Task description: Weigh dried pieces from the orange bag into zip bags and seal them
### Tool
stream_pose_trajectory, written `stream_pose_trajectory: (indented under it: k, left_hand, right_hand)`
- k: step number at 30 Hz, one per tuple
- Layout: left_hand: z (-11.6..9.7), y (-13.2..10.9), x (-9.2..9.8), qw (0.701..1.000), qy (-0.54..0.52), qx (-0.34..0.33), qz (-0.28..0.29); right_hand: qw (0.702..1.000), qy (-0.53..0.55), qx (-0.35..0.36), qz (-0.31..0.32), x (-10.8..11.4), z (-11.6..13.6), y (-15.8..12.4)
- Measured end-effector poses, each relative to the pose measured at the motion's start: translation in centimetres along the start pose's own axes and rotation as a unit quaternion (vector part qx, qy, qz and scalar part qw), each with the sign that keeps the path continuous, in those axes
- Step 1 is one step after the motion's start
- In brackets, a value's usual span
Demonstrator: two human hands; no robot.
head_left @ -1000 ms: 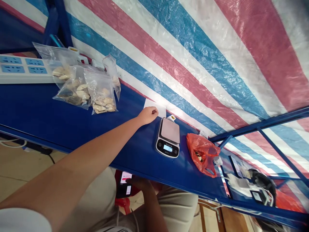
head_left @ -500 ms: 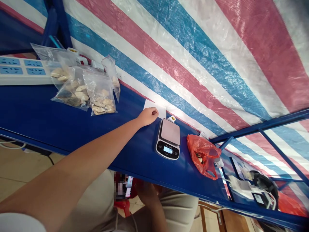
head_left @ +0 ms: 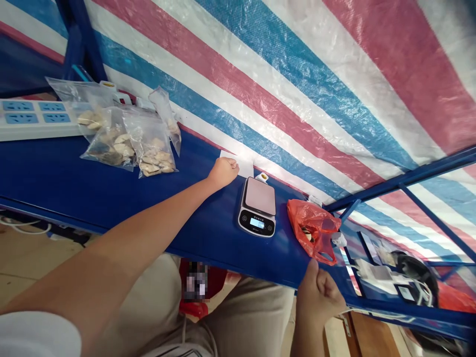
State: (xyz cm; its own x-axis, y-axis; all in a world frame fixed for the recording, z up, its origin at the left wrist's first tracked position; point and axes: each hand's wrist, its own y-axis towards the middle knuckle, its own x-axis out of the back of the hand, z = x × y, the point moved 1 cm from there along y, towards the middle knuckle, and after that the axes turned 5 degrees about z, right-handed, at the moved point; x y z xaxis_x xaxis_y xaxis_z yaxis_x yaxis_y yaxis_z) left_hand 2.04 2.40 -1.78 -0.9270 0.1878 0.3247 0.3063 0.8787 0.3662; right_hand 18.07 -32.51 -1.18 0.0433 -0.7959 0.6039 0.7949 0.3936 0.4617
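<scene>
At the back of the blue desk, against the striped tarpaulin, your left hand rests on the near corner of the flat white paper slip. Its fingers are clenched, though I cannot tell whether they pinch it. Work a fingertip under that edge and lift gently, keeping clear of the silver digital scale just beside it. The slip looks thin, plain and uncreased. Your right hand sits at the desk's near edge below the red plastic bag, fingers loosely folded, empty.
</scene>
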Motion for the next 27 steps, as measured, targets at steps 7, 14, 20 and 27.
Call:
stream_pose_trajectory:
  k: [7,14,20,27]
  left_hand:
    - [-3.6,-1.0,2.9,0.995,0.061,-0.066,0.039]
    - [-4.6,-0.6,17.3,0.912,0.399,-0.076,-0.066]
    - [-3.1,1.9,21.7,0.862,0.487,0.140,-0.006]
    - [-0.7,1.9,20.5,0.853,0.509,0.119,-0.001]
  right_hand:
    - [0.993,0.013,0.001,0.114,-4.8,-3.4,5.1]
    - [0.991,0.023,-0.021,0.132,-4.5,-3.9,4.7]
    - [0.989,0.033,-0.046,0.133,-4.4,-3.5,4.7]
    - [0.989,0.047,-0.050,0.130,-4.5,-3.7,4.5]
